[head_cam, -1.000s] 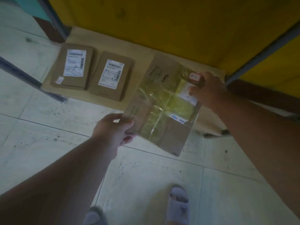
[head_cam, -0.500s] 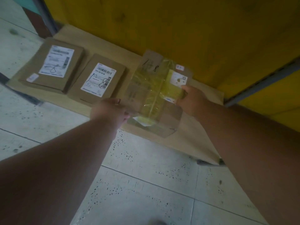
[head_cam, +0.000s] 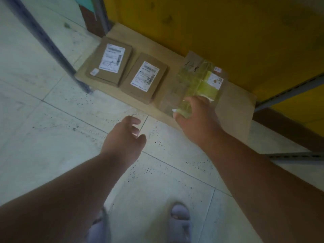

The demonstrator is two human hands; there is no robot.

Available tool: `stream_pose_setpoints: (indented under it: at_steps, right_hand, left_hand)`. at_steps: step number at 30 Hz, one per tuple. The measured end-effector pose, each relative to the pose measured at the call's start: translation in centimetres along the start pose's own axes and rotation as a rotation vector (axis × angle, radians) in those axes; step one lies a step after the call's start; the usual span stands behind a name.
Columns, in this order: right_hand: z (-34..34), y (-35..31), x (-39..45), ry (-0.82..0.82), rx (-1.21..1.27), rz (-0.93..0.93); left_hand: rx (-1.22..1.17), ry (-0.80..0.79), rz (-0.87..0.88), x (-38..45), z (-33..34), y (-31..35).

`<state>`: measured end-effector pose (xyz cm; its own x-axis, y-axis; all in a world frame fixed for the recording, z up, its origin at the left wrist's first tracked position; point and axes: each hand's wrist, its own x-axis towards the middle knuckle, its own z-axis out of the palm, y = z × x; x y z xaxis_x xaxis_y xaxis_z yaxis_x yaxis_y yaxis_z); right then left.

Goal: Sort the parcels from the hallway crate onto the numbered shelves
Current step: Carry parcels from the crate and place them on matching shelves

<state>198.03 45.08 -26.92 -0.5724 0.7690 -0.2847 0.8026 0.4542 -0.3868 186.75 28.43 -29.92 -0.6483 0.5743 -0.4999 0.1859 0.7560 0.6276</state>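
A brown parcel wrapped in shiny yellowish tape [head_cam: 196,79], marked with handwritten numbers, lies flat on the low wooden shelf board [head_cam: 235,100]. My right hand [head_cam: 196,120] rests on its near end, fingers laid over the top and thumb at the near corner. Left of it lie two flat brown parcels with white labels, one in the middle [head_cam: 145,78] and one at the far left [head_cam: 109,64]. Over the floor in front of the shelf, my left hand [head_cam: 126,135] hangs with loosely curled fingers and holds nothing.
A yellow back panel [head_cam: 210,28] rises behind the shelf board. A grey metal upright [head_cam: 52,50] slants down at the left, and a grey rail [head_cam: 289,92] runs at the right. The pale tiled floor [head_cam: 52,137] spreads below; my slippered feet [head_cam: 179,221] stand on it.
The taped parcel came down onto the shelf board beside the two labelled parcels. My left hand let go and drew back over the floor. My right hand shifted to the parcel's near end.
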Motion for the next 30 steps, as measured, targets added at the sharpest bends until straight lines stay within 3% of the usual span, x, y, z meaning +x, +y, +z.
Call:
stream_pose_setpoints:
  at_steps: [4, 8, 13, 16, 23, 30]
  right_hand:
    - [-2.2, -8.5, -6.6, -0.069, 0.04, -0.123]
    - [-5.8, -16.9, -14.2, -0.179, 0.097, -0.167]
    - [-12.9, -30.5, -22.9, -0.246, 0.191, -0.257]
    - [-16.2, -38.5, -25.8, -0.248, 0.221, -0.374]
    - [-21.7, -52.4, -26.5, -0.247, 0.284, -0.535]
    - [-22.5, -65.3, -19.8, -0.293, 0.294, -0.687]
  left_hand:
    - [0.002, 0.054, 0.054, -8.6, -7.5, -2.3]
    - [-0.061, 0.129, -0.007, -18.8, -15.4, -4.2]
    - [-0.008, 0.118, 0.035, -29.3, -29.3, -6.5]
    - [0.022, 0.257, 0.051, -32.5, -38.3, -7.2]
    - [0.001, 0.468, 0.041, -35.6, -52.4, -5.8]
    - [0.011, 0.603, 0.048, -28.3, -63.4, -5.1]
